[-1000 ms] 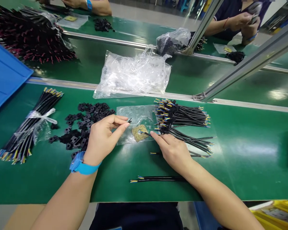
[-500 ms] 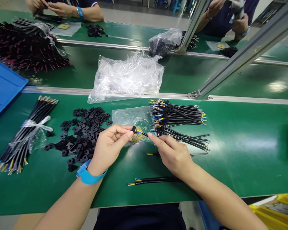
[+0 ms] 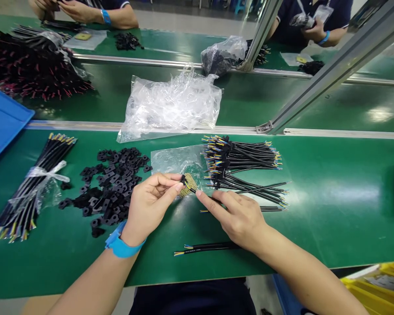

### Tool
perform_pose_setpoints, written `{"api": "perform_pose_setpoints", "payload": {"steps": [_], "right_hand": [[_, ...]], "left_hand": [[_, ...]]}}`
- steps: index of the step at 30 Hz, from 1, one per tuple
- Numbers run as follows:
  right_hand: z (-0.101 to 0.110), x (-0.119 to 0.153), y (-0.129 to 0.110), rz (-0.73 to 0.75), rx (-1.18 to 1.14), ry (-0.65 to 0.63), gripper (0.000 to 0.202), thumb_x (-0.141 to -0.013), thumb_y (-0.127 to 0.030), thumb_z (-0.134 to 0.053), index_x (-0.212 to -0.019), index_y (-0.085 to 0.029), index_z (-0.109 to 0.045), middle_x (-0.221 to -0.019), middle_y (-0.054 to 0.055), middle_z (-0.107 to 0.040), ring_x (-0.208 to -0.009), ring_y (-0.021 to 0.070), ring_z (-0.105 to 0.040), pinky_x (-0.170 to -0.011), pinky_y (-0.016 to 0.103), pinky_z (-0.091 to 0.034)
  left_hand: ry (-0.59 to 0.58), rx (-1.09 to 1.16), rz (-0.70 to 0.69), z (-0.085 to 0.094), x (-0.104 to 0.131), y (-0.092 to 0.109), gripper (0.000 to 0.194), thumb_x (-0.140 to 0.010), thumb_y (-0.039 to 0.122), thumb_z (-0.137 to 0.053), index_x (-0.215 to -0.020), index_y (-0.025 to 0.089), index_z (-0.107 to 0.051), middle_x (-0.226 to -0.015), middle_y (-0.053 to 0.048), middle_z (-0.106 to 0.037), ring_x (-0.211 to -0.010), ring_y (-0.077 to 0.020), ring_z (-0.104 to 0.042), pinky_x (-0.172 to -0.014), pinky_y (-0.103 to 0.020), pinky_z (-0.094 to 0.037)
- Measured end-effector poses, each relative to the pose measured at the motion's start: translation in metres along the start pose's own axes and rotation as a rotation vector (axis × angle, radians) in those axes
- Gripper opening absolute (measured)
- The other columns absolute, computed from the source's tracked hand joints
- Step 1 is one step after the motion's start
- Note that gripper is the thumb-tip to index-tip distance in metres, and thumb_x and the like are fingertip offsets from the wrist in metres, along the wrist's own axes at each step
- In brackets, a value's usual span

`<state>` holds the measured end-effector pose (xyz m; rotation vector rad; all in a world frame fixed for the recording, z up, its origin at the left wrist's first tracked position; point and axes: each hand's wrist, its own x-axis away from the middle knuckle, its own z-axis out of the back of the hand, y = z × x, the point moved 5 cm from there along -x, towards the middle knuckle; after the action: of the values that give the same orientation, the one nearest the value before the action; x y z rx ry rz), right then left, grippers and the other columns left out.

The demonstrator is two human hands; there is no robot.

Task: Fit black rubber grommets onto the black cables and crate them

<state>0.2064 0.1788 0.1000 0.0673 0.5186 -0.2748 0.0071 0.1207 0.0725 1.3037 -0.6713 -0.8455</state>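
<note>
L hand (image 3: 151, 201) has a small black moulded piece (image 3: 183, 179) pinched btwn thumb & fingertips; R hand (image 3: 238, 214) is closed round a black-sheathed cable (image 3: 193, 190), index finger along it, stripped yellow & blue wire ends pointing at the piece. Both are held up over a yellow porous pad (image 3: 191, 178) on a flat clear plastic sheet (image 3: 164, 159). Looks to me like the wire ends are being fed to the piece – can't tell how far in they are. My guess: threading like this calls for a steady pinch w/ the L, wires kept together, and a gentle, straight push from the R.

As for containers: a big clear plastic bag (image 3: 174, 103) lies beyond the pad, full of crumpled clear plastic. Behind it, a smaller clear bag (image 3: 221, 57) holds dark pcs. At far L, a blue bin (image 3: 6, 118), inside not visible; low R, a yellow crate (image 3: 377, 284) w/ something pale in it, too unclear to name.

Loose black pcs (image 3: 118, 175) are heaped by the L hand, next to a tied cable bundle (image 3: 46, 170). Cables w/ black pcs near one end (image 3: 252, 155) are stacked beyond the R hand.
</note>
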Motion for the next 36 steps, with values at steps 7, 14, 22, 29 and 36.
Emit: {"api": "perform_pose_setpoints", "payload": {"steps": [7,14,22,29,36], "right_hand": [[0.004,0.002,0.012,-0.051,-0.035,-0.047,0.050,-0.097,-0.001,-0.040,-0.127,-0.023,-0.073,-0.093,0.004,-0.072,-0.074,0.0123,-0.063,-0.056,0.024,-0.043],[0.007,0.006,0.019,-0.069,0.004,-0.071,0.049,-0.097,-0.001,-0.043,-0.127,-0.026,-0.074,-0.095,0.005,-0.072,-0.074,0.0130,-0.063,-0.059,0.023,-0.046],[0.004,0.006,0.026,-0.238,-0.281,0.019,0.033,-0.102,-0.007,-0.047,-0.122,-0.017,-0.072,-0.097,0.005,-0.074,-0.082,0.0118,-0.071,-0.069,0.019,-0.057],[0.009,0.003,0.016,-0.178,-0.292,0.192,0.014,-0.101,-0.013,-0.062,-0.109,-0.016,-0.074,-0.094,0.006,-0.077,-0.083,0.0123,-0.074,-0.079,0.020,-0.061],[0.003,0.002,0.018,-0.277,-0.576,0.054,0.016,-0.106,-0.020,-0.055,-0.103,-0.018,-0.070,-0.085,0.003,-0.076,-0.071,0.0122,-0.071,-0.069,0.022,-0.059]], "left_hand": [[-0.059,-0.138,-0.157,0.000,0.007,-0.006,0.011,-0.088,0.030,-0.077,-0.083,0.021,-0.073,-0.106,-0.008,-0.081,-0.101,-0.0212,-0.077,-0.084,-0.031,-0.064],[-0.109,-0.074,-0.051,-0.007,0.006,-0.005,0.022,-0.087,0.038,-0.077,-0.077,0.020,-0.071,-0.102,-0.011,-0.081,-0.099,-0.0267,-0.078,-0.078,-0.036,-0.067],[-0.122,-0.285,-0.277,-0.012,0.014,0.004,0.007,-0.088,0.026,-0.075,-0.082,0.023,-0.073,-0.100,-0.007,-0.081,-0.098,-0.0242,-0.078,-0.093,-0.041,-0.062],[-0.225,-0.075,-0.160,-0.018,0.015,0.000,0.008,-0.084,0.025,-0.081,-0.078,0.024,-0.076,-0.101,-0.008,-0.082,-0.098,-0.0240,-0.078,-0.084,-0.034,-0.065],[-0.228,-0.183,-0.457,-0.023,0.023,0.020,0.011,-0.081,0.017,-0.084,-0.075,0.024,-0.077,-0.093,-0.004,-0.084,-0.079,-0.0187,-0.080,-0.075,-0.028,-0.065]]}}
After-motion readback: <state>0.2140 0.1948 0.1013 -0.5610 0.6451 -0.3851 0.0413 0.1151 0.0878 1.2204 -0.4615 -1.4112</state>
